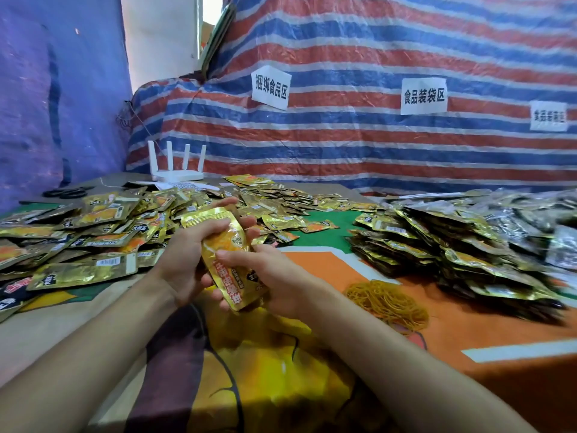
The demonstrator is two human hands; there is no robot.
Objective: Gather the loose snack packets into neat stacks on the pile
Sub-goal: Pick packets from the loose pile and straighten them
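Squaring the handful looks like the step in hand. Our left hand [187, 260] curls its fingers round the upper part of the stack of gold snack packets [231, 257] at the centre of the frame. Our right hand [278, 276] clamps the lower end, thumb across the printed face. To do it well, we would ease both grips a little, tap the foil edges level, and stop the slippery packets fanning out before they go to the pile of stacked packets [452, 254] at the right.

Loose packets [106, 226] heap at the left. Rubber bands [387, 301] lie on the printed cloth [474, 326]. Behind, we see a white router [178, 173], scissors [67, 192], a striped tarpaulin [374, 145] with paper signs [271, 87], and a blue sheet [46, 104] at the upper left.
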